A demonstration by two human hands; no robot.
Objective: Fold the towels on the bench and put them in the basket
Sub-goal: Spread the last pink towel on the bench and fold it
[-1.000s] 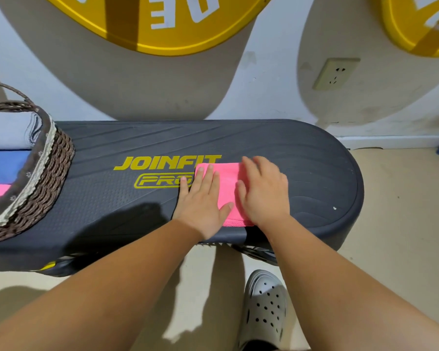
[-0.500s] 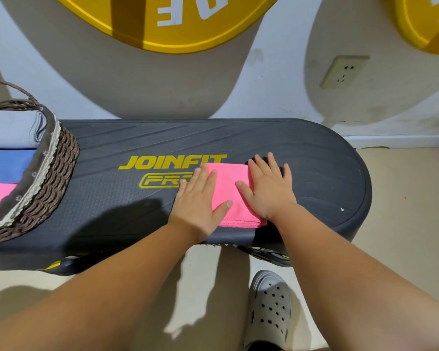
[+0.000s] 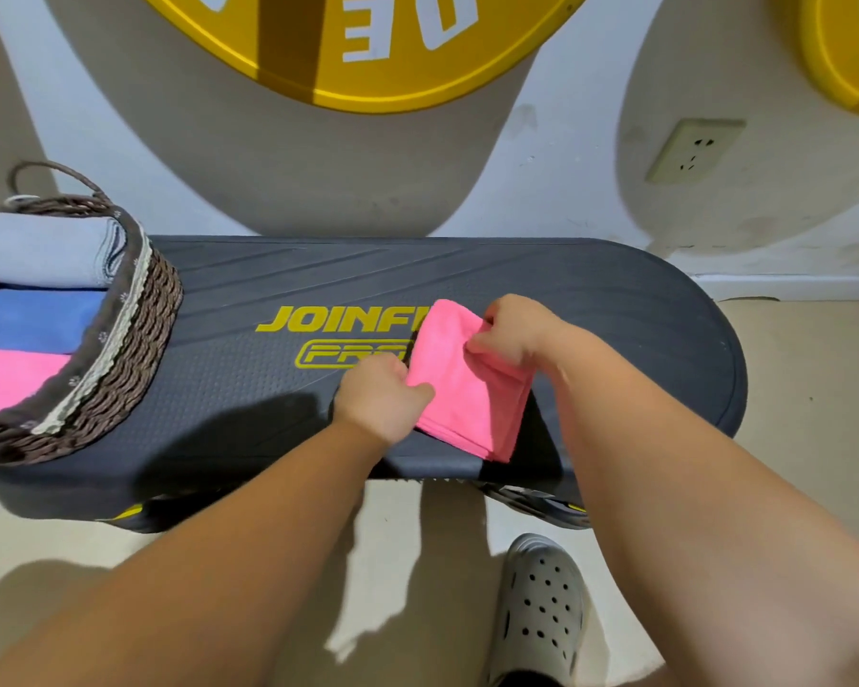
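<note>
A folded pink towel (image 3: 467,384) is lifted and tilted just above the black bench (image 3: 279,389), right of its yellow lettering. My left hand (image 3: 383,396) pinches the towel's left edge with thumb on top. My right hand (image 3: 512,332) grips its far right side, fingers curled round the fold. At the bench's left end stands a brown woven basket (image 3: 135,349) holding a folded grey towel (image 3: 41,250), a blue towel (image 3: 36,319) and a pink towel (image 3: 16,379).
The bench stands against a wall with a power socket (image 3: 693,151) and yellow round signs (image 3: 368,47). A grey clog (image 3: 541,607) is on the beige floor below the bench's front edge. The basket's handle (image 3: 55,178) rises at the back.
Both hands lay flat pressing the folded pink towel on the bench; now they have closed on its sides and raised it, tilting it.
</note>
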